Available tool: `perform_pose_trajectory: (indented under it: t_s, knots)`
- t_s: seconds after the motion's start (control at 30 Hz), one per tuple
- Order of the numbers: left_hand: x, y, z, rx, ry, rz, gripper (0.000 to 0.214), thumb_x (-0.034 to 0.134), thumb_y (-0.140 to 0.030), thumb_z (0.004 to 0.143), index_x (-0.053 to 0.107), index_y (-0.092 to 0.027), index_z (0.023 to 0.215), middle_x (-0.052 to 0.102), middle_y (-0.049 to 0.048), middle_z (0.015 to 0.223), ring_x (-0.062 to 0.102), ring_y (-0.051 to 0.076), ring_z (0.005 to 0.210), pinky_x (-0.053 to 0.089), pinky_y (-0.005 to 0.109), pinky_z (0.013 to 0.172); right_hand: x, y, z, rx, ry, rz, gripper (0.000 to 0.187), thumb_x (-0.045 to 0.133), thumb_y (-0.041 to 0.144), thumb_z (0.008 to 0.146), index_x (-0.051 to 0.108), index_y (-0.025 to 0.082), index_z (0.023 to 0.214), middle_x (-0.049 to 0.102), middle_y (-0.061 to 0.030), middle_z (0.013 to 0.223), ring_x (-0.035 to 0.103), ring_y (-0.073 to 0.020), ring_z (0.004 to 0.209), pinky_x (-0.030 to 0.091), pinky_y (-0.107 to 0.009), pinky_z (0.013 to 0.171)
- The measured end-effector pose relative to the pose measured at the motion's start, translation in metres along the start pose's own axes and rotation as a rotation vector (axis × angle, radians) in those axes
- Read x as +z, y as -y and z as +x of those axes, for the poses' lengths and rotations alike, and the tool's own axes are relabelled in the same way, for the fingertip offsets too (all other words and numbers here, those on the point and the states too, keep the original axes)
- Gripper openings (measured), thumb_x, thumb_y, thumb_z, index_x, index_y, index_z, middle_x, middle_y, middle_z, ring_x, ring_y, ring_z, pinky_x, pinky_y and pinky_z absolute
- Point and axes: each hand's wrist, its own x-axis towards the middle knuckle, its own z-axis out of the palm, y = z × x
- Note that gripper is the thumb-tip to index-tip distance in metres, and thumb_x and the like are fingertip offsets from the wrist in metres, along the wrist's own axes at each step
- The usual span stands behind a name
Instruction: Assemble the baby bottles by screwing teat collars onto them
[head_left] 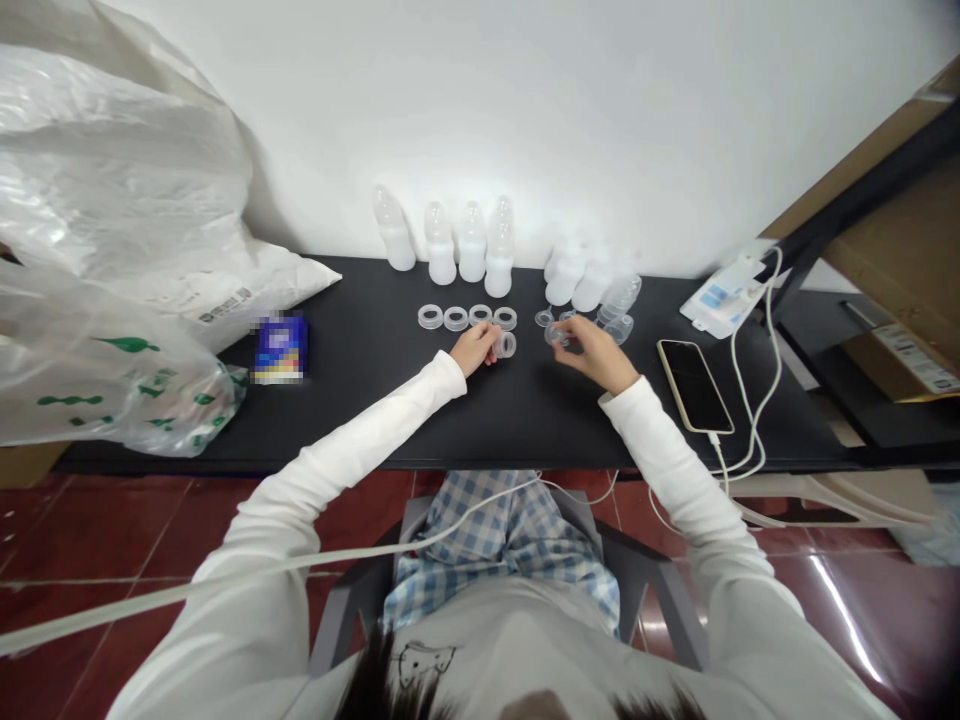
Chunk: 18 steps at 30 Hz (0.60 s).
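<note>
Dark hair (386, 675) closest; left hand (477, 348) has a collar ring (512, 346), right hand (601, 356) pinches a clear piece (553, 333), probably a teat. Looks like part-pairing, so next needs lining them up.

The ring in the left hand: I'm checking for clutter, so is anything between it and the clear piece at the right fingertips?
Nothing visible: black tabletop shows between the ring and the clear piece. Four other rings lie farther back.
</note>
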Motion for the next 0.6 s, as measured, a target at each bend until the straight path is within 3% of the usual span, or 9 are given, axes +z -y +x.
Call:
perform_pose_trajectory:
  t_s: [0.1, 0.2, 0.33, 0.47, 0.6]
  knots:
    - [-0.002, 0.0, -0.001, 0.117, -0.087, 0.259, 0.027, 0.05, -0.027, 0.095, 0.05, -0.02, 0.07, 0.056, -0.003, 0.061, 0.058, 0.013, 0.063, 0.048, 0.028, 0.074, -0.021, -0.016, -0.012, 0.118, -0.004, -0.127, 0.026, 0.053, 0.029, 0.091, 0.058, 0.019, 0.114, 0.068, -0.01, 0.103, 0.065, -0.0225, 0.087, 0.051, -0.034, 0.08]
    - [-0.003, 0.0, 0.001, 0.181, -0.16, 0.501, 0.025, 0.046, -0.022, 0.096, 0.05, -0.021, 0.072, 0.064, 0.0032, 0.076, 0.064, 0.018, 0.08, 0.049, 0.032, 0.085, -0.032, -0.025, -0.02, 0.197, 0.072, -0.358, 0.026, 0.051, 0.026, 0.091, 0.061, 0.018, 0.114, 0.067, -0.0116, 0.097, 0.063, -0.0265, 0.089, 0.048, -0.035, 0.078]
    - [-0.002, -0.001, 0.003, 0.193, -0.225, 0.767, 0.019, 0.041, -0.019, 0.099, 0.055, -0.017, 0.086, 0.069, 0.0134, 0.095, 0.067, 0.024, 0.093, 0.05, 0.035, 0.086, -0.03, -0.027, -0.022, 0.201, 0.202, -0.579, 0.031, 0.048, 0.025, 0.093, 0.063, 0.013, 0.118, 0.065, -0.0184, 0.106, 0.062, -0.0306, 0.093, 0.044, -0.038, 0.078]
    - [-0.004, -0.003, -0.001, 0.154, -0.275, 0.886, 0.016, 0.044, -0.025, 0.099, 0.053, -0.014, 0.106, 0.068, 0.0146, 0.096, 0.069, 0.026, 0.086, 0.051, 0.034, 0.075, -0.032, -0.024, -0.015, 0.172, 0.225, -0.61, 0.036, 0.052, 0.027, 0.093, 0.061, 0.014, 0.125, 0.065, -0.0175, 0.107, 0.062, -0.0306, 0.093, 0.042, -0.037, 0.078]
    - [-0.001, -0.007, -0.001, 0.37, -0.321, 0.991, 0.025, 0.038, -0.022, 0.1, 0.056, -0.012, 0.114, 0.067, 0.017, 0.104, 0.067, 0.027, 0.097, 0.051, 0.038, 0.085, -0.038, -0.026, -0.006, 0.176, 0.216, -0.576, 0.034, 0.056, 0.029, 0.091, 0.062, 0.017, 0.123, 0.066, -0.014, 0.105, 0.064, -0.0281, 0.09, 0.043, -0.036, 0.078]
